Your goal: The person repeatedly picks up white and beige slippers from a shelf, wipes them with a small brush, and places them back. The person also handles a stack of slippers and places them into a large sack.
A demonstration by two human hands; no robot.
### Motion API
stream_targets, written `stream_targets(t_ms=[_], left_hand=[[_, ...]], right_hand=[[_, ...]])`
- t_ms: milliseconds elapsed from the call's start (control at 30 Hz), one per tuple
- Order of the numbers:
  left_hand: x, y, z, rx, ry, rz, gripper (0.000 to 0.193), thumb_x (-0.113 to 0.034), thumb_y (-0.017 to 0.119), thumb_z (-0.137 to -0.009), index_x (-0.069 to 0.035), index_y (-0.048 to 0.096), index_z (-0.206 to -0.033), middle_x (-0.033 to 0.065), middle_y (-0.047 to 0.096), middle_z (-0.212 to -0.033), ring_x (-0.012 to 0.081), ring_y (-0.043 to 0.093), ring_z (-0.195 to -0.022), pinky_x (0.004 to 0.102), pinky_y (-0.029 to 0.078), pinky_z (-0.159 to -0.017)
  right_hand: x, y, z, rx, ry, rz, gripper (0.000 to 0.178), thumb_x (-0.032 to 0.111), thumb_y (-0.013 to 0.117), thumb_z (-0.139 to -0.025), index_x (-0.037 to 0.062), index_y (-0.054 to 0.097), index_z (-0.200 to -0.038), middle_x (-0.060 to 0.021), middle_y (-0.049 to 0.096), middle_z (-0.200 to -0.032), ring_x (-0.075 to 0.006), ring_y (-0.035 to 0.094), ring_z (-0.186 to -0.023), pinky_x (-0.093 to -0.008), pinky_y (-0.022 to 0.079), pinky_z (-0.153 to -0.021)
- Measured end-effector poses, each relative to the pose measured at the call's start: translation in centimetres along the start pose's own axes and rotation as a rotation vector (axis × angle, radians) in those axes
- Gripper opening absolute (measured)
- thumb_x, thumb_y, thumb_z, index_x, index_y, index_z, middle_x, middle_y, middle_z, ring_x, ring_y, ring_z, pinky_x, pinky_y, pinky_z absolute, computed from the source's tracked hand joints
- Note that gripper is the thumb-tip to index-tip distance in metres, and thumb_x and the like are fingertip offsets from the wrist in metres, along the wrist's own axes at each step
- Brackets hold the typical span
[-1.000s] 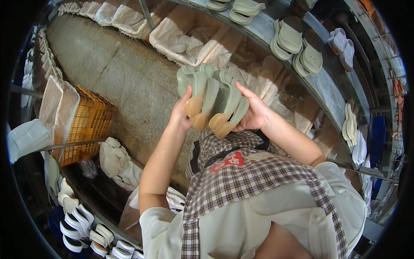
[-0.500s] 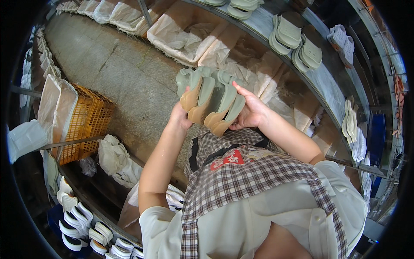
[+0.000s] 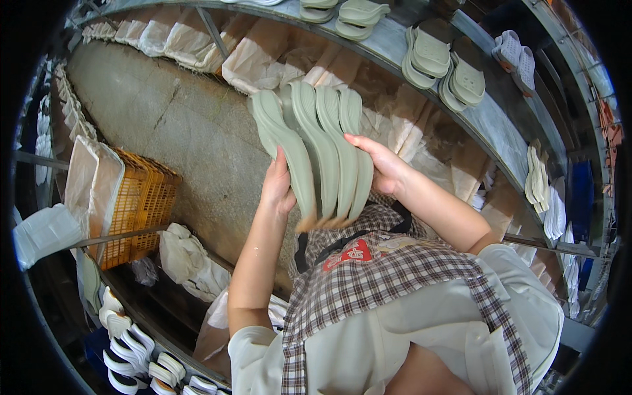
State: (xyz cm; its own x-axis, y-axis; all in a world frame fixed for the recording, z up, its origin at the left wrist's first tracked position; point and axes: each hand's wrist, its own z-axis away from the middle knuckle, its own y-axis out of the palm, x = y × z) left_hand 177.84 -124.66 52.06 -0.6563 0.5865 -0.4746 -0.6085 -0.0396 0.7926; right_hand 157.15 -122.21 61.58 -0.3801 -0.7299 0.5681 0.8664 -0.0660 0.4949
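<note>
A row of sage-green shoe soles (image 3: 321, 151), several standing side by side with curved edges showing, is held between my two hands in front of my checked apron (image 3: 388, 260). My left hand (image 3: 279, 185) grips the outer left sole, its thumb lying along the surface. On the other side my right hand (image 3: 385, 166) closes around the rightmost sole, thumb on top. The lower ends of the soles look tan and slightly blurred. Most fingers of both hands are hidden behind the soles.
A yellow plastic crate (image 3: 141, 210) with a pale liner stands at left, beside a crumpled white sack (image 3: 189, 255). Grey-green soles (image 3: 429, 54) lie on the curved bench at upper right. White soles (image 3: 128, 352) sit at lower left. Lined bins (image 3: 253, 66) stand under the bench.
The row of soles has tipped, so their long green sides now show and the tan ends point down toward my apron. Both hands still hold them.
</note>
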Motion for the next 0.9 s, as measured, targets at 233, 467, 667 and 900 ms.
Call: stream_targets(t_ms=[233, 467, 667, 900], left_hand=[[-1.8, 2.6, 0.6, 0.15, 0.202, -0.026, 0.05, -0.028, 0.05, -0.096, -0.006, 0.032, -0.136, 0.0126, 0.048, -0.132, 0.0272, 0.051, -0.118, 0.0415, 0.047, -0.096], [-2.6, 3.0, 0.6, 0.215, 0.232, 0.095, 0.052, -0.018, 0.061, -0.089, 0.0, 0.039, -0.133, 0.0133, 0.053, -0.127, 0.0262, 0.056, -0.112, 0.0401, 0.05, -0.092], [-3.0, 3.7, 0.8, 0.32, 0.341, 0.016, 0.049, -0.017, 0.061, -0.088, 0.001, 0.044, -0.13, 0.0129, 0.056, -0.123, 0.0257, 0.058, -0.109, 0.0391, 0.05, -0.09], [-3.6, 3.1, 0.8, 0.392, 0.372, -0.086, 0.044, -0.016, 0.06, -0.088, -0.001, 0.048, -0.128, 0.0122, 0.057, -0.123, 0.0254, 0.058, -0.109, 0.0407, 0.05, -0.089]], right_hand=[[2.2, 1.9, 2.4, 0.036, -0.484, 0.314, 0.089, 0.022, 0.066, -0.082, 0.0022, 0.007, -0.146, -0.018, 0.03, -0.144, -0.0279, 0.032, -0.132, -0.0381, 0.028, -0.108], [2.2, 1.6, 2.9, 0.132, -0.649, 0.412, 0.099, 0.016, 0.07, -0.079, -0.0002, -0.001, -0.147, -0.0182, 0.015, -0.15, -0.0263, 0.018, -0.138, -0.0361, 0.017, -0.112], [2.2, 0.1, 2.7, 0.134, -0.736, 0.603, 0.106, 0.025, 0.074, -0.075, -0.0012, 0.0, -0.146, -0.0203, 0.01, -0.15, -0.0295, 0.01, -0.14, -0.0375, 0.013, -0.113], [2.5, -0.4, 2.7, 0.108, -0.808, 0.741, 0.106, 0.024, 0.076, -0.074, -0.0012, 0.003, -0.146, -0.0193, 0.013, -0.149, -0.0291, 0.011, -0.139, -0.0379, 0.012, -0.113]])
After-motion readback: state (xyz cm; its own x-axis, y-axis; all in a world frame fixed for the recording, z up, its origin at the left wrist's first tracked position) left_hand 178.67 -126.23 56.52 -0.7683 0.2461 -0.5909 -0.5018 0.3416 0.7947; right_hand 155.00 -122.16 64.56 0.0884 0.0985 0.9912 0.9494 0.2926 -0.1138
